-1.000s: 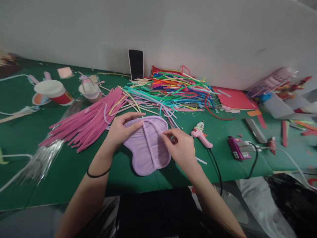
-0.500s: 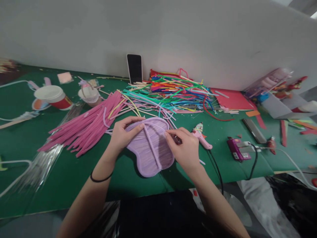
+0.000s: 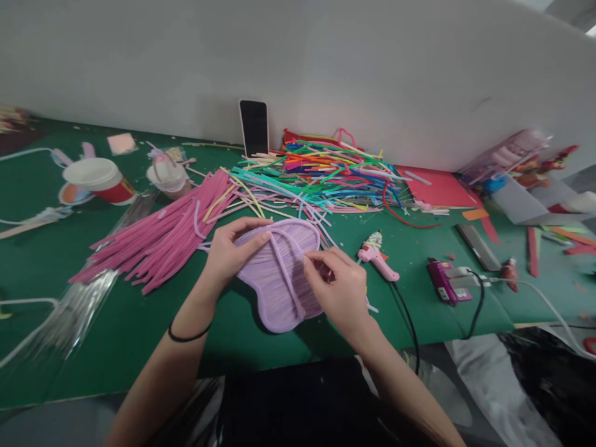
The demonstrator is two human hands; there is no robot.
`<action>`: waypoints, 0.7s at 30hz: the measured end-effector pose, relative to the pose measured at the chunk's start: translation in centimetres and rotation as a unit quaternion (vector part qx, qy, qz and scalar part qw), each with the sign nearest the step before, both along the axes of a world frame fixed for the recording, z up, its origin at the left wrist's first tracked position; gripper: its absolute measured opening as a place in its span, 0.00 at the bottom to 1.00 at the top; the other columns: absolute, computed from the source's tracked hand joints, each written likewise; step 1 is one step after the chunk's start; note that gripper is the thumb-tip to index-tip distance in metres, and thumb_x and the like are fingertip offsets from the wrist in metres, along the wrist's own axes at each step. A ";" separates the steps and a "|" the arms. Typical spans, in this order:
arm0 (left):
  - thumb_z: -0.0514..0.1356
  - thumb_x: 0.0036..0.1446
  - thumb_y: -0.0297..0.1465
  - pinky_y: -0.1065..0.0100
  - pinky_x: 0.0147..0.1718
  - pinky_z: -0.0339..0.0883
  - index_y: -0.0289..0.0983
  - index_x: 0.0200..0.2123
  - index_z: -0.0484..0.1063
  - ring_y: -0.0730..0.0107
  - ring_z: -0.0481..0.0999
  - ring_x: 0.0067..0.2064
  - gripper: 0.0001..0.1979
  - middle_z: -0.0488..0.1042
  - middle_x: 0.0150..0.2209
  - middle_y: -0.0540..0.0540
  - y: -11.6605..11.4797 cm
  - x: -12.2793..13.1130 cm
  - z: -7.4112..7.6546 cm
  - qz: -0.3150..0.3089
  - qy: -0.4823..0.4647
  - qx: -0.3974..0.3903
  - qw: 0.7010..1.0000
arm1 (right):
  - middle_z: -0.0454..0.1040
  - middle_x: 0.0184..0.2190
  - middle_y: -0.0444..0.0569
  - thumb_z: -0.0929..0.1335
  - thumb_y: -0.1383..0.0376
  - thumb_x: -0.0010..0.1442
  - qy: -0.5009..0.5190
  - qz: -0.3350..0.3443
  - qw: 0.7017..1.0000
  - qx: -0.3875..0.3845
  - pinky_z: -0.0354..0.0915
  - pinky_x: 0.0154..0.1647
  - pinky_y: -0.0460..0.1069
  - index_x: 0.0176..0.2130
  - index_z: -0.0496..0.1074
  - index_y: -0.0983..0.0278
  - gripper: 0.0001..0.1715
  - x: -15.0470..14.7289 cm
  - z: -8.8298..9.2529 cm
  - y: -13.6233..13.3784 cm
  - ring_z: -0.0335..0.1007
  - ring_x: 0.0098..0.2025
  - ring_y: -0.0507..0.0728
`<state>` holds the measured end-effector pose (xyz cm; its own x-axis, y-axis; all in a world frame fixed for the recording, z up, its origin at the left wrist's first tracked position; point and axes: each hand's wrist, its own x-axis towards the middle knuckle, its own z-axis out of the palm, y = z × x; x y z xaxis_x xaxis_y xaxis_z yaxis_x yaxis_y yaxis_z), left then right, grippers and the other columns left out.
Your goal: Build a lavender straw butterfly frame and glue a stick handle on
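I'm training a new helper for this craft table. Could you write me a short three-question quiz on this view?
1. True or false: the pink glue gun lies to the right of the lilac panel.

2. Multiple choice: what is in the right hand's grip?
A) the pink glue gun
B) a curved lilac strip
C) the white-and-red cup

3. Fill in the colour: the large bundle of strips to the left of the left hand is ____.

Key: 1. True. 2. B. 3. Pink.

No readable words, no numbers (too blurred)
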<state>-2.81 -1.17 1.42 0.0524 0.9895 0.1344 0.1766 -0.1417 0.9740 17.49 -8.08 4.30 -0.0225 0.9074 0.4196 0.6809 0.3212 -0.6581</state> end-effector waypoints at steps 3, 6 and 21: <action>0.68 0.51 0.45 0.58 0.54 0.69 0.38 0.45 0.80 0.53 0.79 0.49 0.22 0.82 0.46 0.42 0.0 0.0 0.0 -0.004 -0.005 -0.008 1.000 | 0.76 0.32 0.47 0.67 0.65 0.65 -0.014 0.005 1.000 0.010 0.67 0.34 0.47 0.39 0.78 0.62 0.08 0.2 0.4 0.3 0.70 0.29 0.52; 0.68 0.51 0.45 0.58 0.53 0.69 0.38 0.45 0.81 0.54 0.79 0.49 0.22 0.81 0.46 0.42 0.0 0.0 0.1 -0.012 -0.010 -0.009 1.000 | 0.77 0.33 0.47 0.67 0.65 0.66 -0.028 0.000 0.999 0.023 0.67 0.34 0.47 0.40 0.78 0.62 0.08 0.4 0.8 0.7 0.71 0.30 0.52; 0.69 0.47 0.44 0.64 0.41 0.72 0.38 0.32 0.80 0.59 0.79 0.40 0.15 0.82 0.35 0.45 0.3 0.1 -0.1 0.025 0.003 -0.059 0.998 | 0.79 0.38 0.51 0.65 0.64 0.67 -0.072 -0.022 0.997 0.017 0.69 0.39 0.49 0.42 0.78 0.61 0.11 0.0 0.1 1.7 0.76 0.36 0.55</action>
